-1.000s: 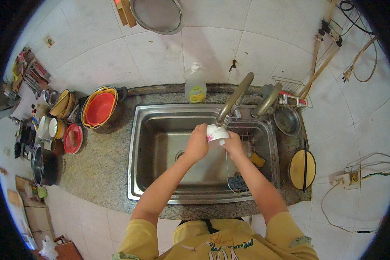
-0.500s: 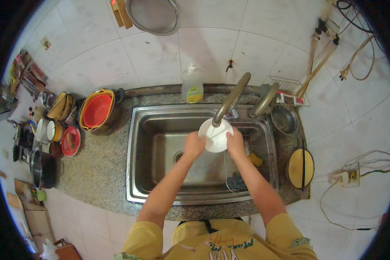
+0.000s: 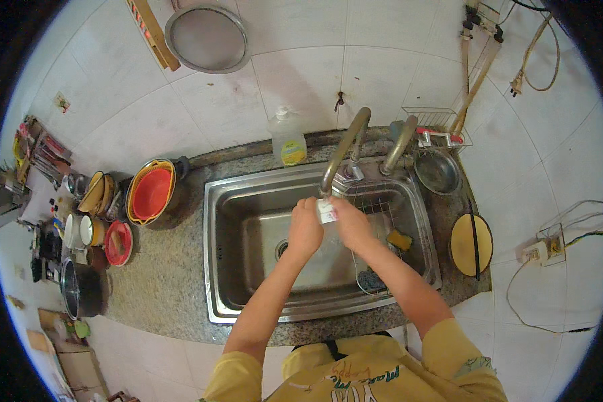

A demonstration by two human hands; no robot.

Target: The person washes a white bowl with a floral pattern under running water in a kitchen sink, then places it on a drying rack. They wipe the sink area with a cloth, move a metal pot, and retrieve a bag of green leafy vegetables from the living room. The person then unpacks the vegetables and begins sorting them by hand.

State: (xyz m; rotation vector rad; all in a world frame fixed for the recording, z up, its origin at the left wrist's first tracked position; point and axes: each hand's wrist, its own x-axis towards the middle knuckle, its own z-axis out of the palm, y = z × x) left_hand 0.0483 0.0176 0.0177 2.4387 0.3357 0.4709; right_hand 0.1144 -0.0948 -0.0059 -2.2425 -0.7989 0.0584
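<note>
A small white bowl (image 3: 326, 211) is tipped up between my hands, so only a narrow part of it shows. My left hand (image 3: 307, 226) grips its left side and my right hand (image 3: 350, 224) its right side, both with fingers closed on it. The bowl is just under the mouth of the curved metal faucet (image 3: 355, 137), above the steel sink (image 3: 254, 258). To the right in the basin are a wire rack (image 3: 384, 201), a yellow sponge (image 3: 400, 240) and a dark scouring pad (image 3: 370, 280).
A dish soap bottle (image 3: 289, 137) stands behind the sink. Left on the counter are a red basin (image 3: 152, 192) in a yellow basket, a red dish (image 3: 119, 243) and a dark pot (image 3: 80, 288). A metal bowl (image 3: 437, 171) and a round yellowish lid (image 3: 471, 244) sit right.
The bowl, which faced up with its inside showing, has been turned on edge. My hands have come closer together around it. The whole view has shifted slightly.
</note>
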